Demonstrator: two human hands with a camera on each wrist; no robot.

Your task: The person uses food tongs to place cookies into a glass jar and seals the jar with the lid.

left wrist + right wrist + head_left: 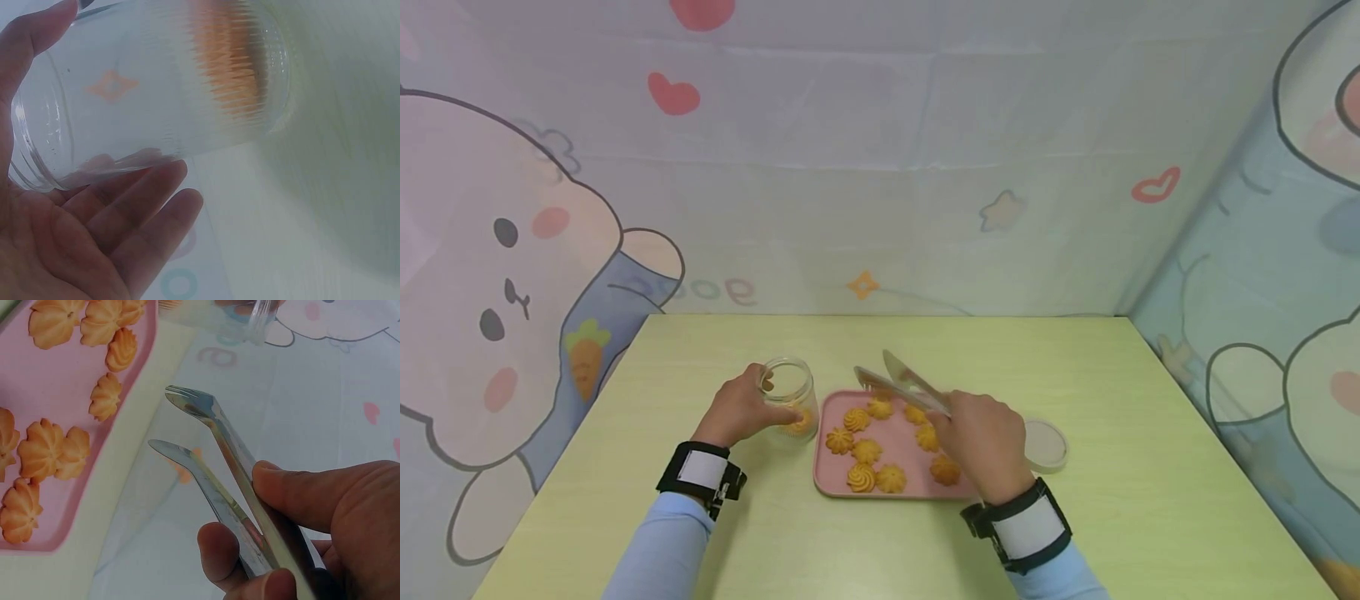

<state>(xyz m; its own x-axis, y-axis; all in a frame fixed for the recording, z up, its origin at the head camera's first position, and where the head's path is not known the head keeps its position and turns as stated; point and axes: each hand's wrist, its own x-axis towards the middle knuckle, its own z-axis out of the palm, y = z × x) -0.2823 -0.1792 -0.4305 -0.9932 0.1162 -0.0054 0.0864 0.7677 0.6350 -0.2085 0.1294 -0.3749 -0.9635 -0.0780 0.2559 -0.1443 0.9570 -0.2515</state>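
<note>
My left hand (pixel 741 408) grips a lidless glass jar (pixel 806 388) at the left of the pink tray (pixel 904 454), thumb on the near side and fingers round the far side. Low inside the jar lies a golden piped cookie (pixel 231 69), blurred by the ribbed glass. In my right hand (pixel 988 442) is a pair of metal tongs (pixel 234 456), held between thumb and fingers above the tray. Their tips are spread apart with nothing between them. Several swirled cookies (pixel 867 451) lie on the tray, some partly hidden by my right hand.
A round whitish lid (pixel 1045 445) lies to the right of the tray, partly behind my right hand. Beneath everything is a pale yellow-green table (pixel 760 533). A cartoon-printed cloth (pixel 880 167) hangs behind its far edge.
</note>
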